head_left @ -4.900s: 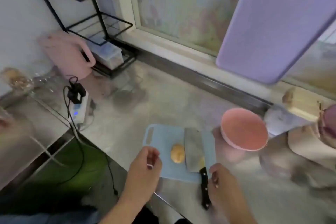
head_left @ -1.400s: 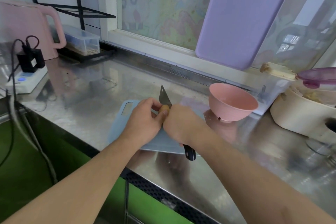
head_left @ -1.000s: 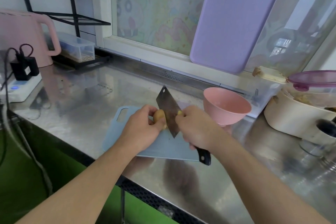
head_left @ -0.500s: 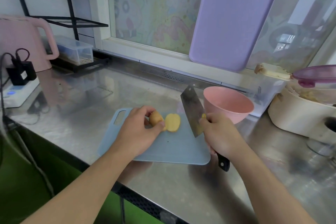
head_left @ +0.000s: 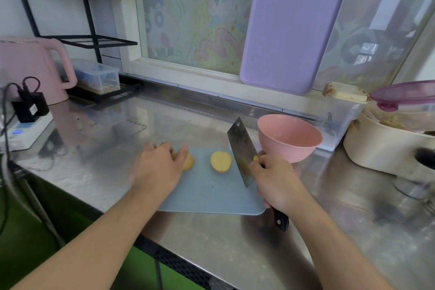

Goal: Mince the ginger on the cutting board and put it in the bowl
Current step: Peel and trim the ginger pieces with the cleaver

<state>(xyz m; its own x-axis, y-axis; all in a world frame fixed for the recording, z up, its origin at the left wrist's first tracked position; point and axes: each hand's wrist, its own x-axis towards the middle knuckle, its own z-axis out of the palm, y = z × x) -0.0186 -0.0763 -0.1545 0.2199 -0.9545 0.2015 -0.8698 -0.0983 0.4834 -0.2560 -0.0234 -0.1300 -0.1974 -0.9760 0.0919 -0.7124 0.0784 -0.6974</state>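
Right hand [head_left: 279,181] grips the black handle of a cleaver [head_left: 242,152], blade raised and tilted above the right part of the blue cutting board [head_left: 209,198]. Left hand [head_left: 160,167], fingers curled, holds one ginger piece [head_left: 188,162] against the board's left part. A second ginger half [head_left: 220,162] lies cut face up, apart from the first, just left of the blade. The pink bowl [head_left: 289,138] stands on the steel desk [head_left: 235,242] just beyond the board's right corner. A pink kettle [head_left: 35,66] stands far left.
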